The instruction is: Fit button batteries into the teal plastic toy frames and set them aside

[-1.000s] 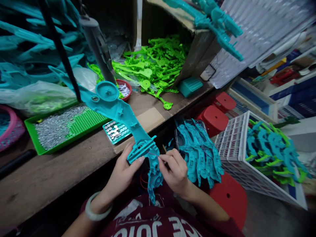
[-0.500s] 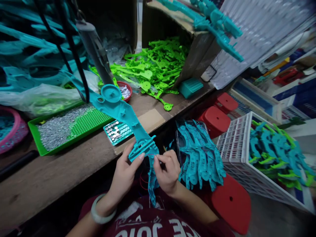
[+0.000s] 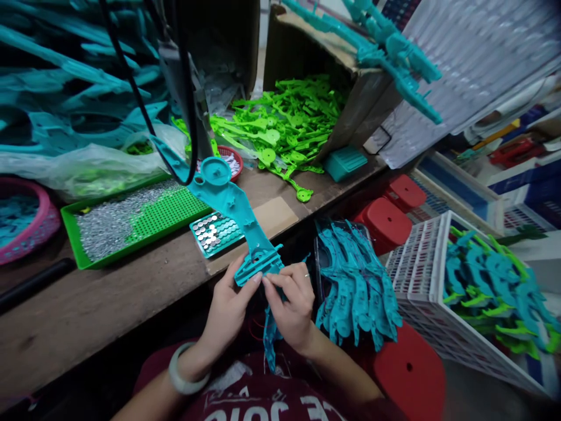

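My left hand [image 3: 230, 304] grips a long teal moulded plastic shell [image 3: 230, 204] near its ribbed lower end, thumb on top. The shell slants from the black cables at upper left down towards my lap; its far end has a round cup. My right hand [image 3: 293, 304] is closed in a pinch, its fingertips beside my left thumb, right at the shell's ribbed end. A thin red wire [image 3: 258, 328] loops below my hands. Its end at my right fingertips is mostly hidden by them. The shell's lower tail [image 3: 269, 345] hangs beneath my right hand.
On the bench are a green tray [image 3: 162, 207] of small metal pieces, a teal tray [image 3: 205, 237] of silver discs, and a pile of lime-green parts [image 3: 293, 117]. Wired teal shells [image 3: 357, 280] lie at right, near a red stool [image 3: 412, 368] and a white crate [image 3: 421, 263].
My right hand has moved left, bringing its fingertips against my left thumb. The stretch of red wire seen at its fingertips is now covered. The view has shifted slightly.
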Available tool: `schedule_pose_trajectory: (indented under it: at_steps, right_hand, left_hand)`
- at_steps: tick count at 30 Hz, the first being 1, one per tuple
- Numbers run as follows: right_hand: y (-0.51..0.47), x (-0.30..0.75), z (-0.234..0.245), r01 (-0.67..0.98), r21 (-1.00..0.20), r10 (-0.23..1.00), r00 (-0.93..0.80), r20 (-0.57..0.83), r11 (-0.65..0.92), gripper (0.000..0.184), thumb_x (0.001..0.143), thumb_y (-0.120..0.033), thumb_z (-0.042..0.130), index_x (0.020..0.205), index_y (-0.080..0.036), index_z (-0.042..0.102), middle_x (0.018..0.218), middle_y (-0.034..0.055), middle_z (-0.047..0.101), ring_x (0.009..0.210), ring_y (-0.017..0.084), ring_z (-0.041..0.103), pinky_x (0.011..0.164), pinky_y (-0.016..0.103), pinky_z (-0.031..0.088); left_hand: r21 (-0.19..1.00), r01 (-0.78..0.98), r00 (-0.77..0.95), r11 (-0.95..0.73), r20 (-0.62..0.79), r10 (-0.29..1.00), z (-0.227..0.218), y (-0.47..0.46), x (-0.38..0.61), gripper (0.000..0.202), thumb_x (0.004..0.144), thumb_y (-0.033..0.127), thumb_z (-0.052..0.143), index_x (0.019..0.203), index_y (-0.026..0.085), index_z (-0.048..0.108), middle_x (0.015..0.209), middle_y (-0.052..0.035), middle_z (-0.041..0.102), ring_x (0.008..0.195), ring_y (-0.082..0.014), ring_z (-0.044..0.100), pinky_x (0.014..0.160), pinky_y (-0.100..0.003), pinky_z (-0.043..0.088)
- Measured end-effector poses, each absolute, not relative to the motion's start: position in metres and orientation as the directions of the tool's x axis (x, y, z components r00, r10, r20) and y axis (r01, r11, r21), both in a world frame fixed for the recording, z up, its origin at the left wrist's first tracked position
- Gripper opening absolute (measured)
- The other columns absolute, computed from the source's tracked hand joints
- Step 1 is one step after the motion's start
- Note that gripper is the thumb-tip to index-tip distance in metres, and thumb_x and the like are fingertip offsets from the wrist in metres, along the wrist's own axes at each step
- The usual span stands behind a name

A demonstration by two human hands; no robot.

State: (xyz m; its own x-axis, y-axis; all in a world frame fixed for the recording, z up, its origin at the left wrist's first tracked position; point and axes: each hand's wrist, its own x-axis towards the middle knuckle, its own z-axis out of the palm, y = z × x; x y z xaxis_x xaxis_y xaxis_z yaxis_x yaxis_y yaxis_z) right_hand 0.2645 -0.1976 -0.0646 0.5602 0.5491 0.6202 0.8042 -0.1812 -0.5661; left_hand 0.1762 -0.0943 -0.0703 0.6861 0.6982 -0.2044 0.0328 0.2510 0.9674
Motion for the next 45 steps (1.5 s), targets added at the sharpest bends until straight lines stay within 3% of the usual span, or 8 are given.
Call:
schedule_pose_trajectory:
  at_steps: [6, 11, 15, 25, 33, 38, 41, 45]
  right_hand:
    - [-0.188, 0.293, -0.036, 0.832, -0.523, 0.639, 0.505, 0.580, -0.183, 0.005, 0.093, -0.022, 0.067, 0.095, -0.018, 0.069, 0.091, 0.0078, 0.058, 0.089, 0.022, 0.052, 0.079, 0.038, 0.049]
    - [-0.161, 0.343, -0.001, 0.967, -0.246, 0.865, 0.071, 0.498, 0.062, 0.013, 0.092, -0.025, 0.066, 0.104, -0.021, 0.071, 0.116, 0.0124, 0.054, 0.107, 0.027, 0.049, 0.093, 0.043, 0.047]
    - [-0.142, 0.359, 0.008, 0.955, -0.218, 0.923, -0.110, 0.367, 0.201, 0.006, 0.091, -0.024, 0.066, 0.091, -0.020, 0.070, 0.120, 0.0124, 0.048, 0.112, 0.028, 0.046, 0.097, 0.046, 0.044]
    - [-0.132, 0.351, -0.022, 0.995, 0.005, 0.771, -0.081, 0.631, 0.100, 0.013, 0.095, -0.010, 0.049, 0.088, -0.018, 0.055, 0.093, 0.0106, 0.060, 0.085, 0.021, 0.055, 0.074, 0.033, 0.048]
    - [-0.119, 0.341, -0.038, 0.951, -0.294, 0.735, 0.128, 0.666, 0.100, 0.015, 0.098, -0.013, 0.045, 0.087, -0.021, 0.052, 0.077, 0.0032, 0.060, 0.072, 0.016, 0.060, 0.066, 0.028, 0.051]
    - [-0.117, 0.330, -0.050, 0.939, -0.339, 0.581, 0.242, 0.777, 0.062, 0.012, 0.096, -0.012, 0.049, 0.098, -0.022, 0.055, 0.081, 0.0031, 0.065, 0.073, 0.015, 0.064, 0.063, 0.026, 0.053]
    - [-0.115, 0.328, -0.051, 0.953, -0.302, 0.474, 0.256, 0.843, 0.023, 0.015, 0.095, -0.010, 0.051, 0.104, -0.023, 0.055, 0.084, 0.0044, 0.066, 0.074, 0.016, 0.064, 0.063, 0.028, 0.055]
    - [-0.111, 0.336, -0.043, 0.993, -0.122, 0.495, 0.108, 0.862, -0.005, 0.021, 0.094, -0.008, 0.053, 0.110, -0.022, 0.056, 0.092, 0.0085, 0.068, 0.081, 0.019, 0.067, 0.068, 0.030, 0.055]
  left_hand:
    - [0.977, 0.059, 0.613, 0.206, -0.198, 0.765, -0.072, -0.089, 0.182, 0.051, 0.084, 0.040, 0.071, 0.129, 0.018, 0.063, 0.120, -0.0082, 0.074, 0.105, -0.0258, 0.071, 0.094, -0.040, 0.056]
    - [0.997, 0.040, 0.618, 0.068, -0.078, 0.782, -0.066, -0.089, 0.183, 0.043, 0.084, 0.035, 0.065, 0.123, 0.016, 0.065, 0.119, -0.0097, 0.074, 0.107, -0.0262, 0.070, 0.096, -0.040, 0.054]
    - [1.000, 0.021, 0.635, 0.003, -0.015, 0.772, -0.064, -0.086, 0.181, 0.040, 0.086, 0.031, 0.062, 0.124, 0.018, 0.065, 0.124, -0.0091, 0.072, 0.116, -0.0260, 0.066, 0.104, -0.041, 0.050]
    - [0.993, 0.033, 0.616, 0.115, -0.110, 0.780, -0.076, -0.071, 0.181, 0.037, 0.084, 0.032, 0.063, 0.119, 0.019, 0.064, 0.109, -0.0054, 0.074, 0.101, -0.0239, 0.069, 0.097, -0.039, 0.050]
    - [0.954, -0.058, 0.693, 0.294, -0.174, 0.700, -0.080, -0.073, 0.186, 0.043, 0.082, 0.033, 0.073, 0.121, 0.021, 0.061, 0.108, -0.0034, 0.071, 0.095, -0.0202, 0.067, 0.088, -0.032, 0.051]
    - [0.969, -0.032, 0.594, 0.244, -0.178, 0.784, -0.086, -0.072, 0.192, 0.033, 0.082, 0.032, 0.070, 0.112, 0.019, 0.064, 0.098, -0.0028, 0.072, 0.085, -0.0188, 0.067, 0.084, -0.033, 0.053]
    - [0.972, -0.038, 0.567, 0.232, -0.170, 0.806, -0.082, -0.067, 0.193, 0.036, 0.081, 0.031, 0.068, 0.115, 0.021, 0.061, 0.101, -0.0025, 0.072, 0.088, -0.0192, 0.067, 0.088, -0.035, 0.053]
    - [0.942, -0.029, 0.679, 0.334, -0.227, 0.699, -0.076, -0.070, 0.188, 0.041, 0.083, 0.035, 0.067, 0.121, 0.023, 0.056, 0.110, -0.0041, 0.070, 0.093, -0.0215, 0.069, 0.080, -0.035, 0.058]
